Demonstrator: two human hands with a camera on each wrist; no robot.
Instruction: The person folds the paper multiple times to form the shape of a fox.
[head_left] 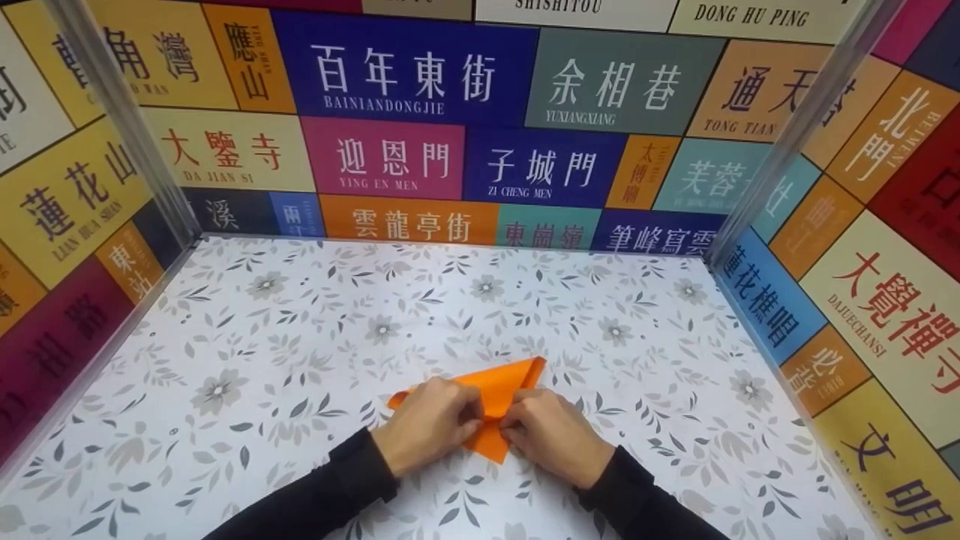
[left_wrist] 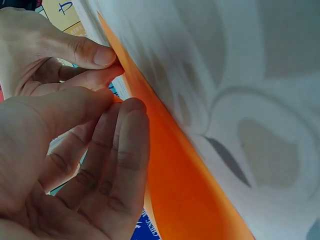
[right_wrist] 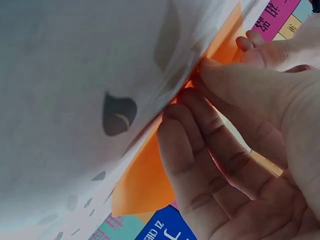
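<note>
A folded sheet of orange paper (head_left: pixel 491 384) lies on the table between my two hands. One corner points toward me, and another rises at the upper right with a folded edge. My left hand (head_left: pixel 435 420) pinches the paper near its middle; in the left wrist view, the left thumb and index finger (left_wrist: pixel 131 120) meet at its edge. Close by on the right, my right hand (head_left: pixel 559 435) pinches the paper too, its thumb and fingertips at the edge in the right wrist view. The fingers hide part of the fold.
A white tabletop (head_left: pixel 315 315) with grey flowers and leaves spreads around the paper. Upright panels with colourful Chinese sign lettering (head_left: pixel 405 82) close off the back and both sides. Clear strips (head_left: pixel 795 120) run up the back corners.
</note>
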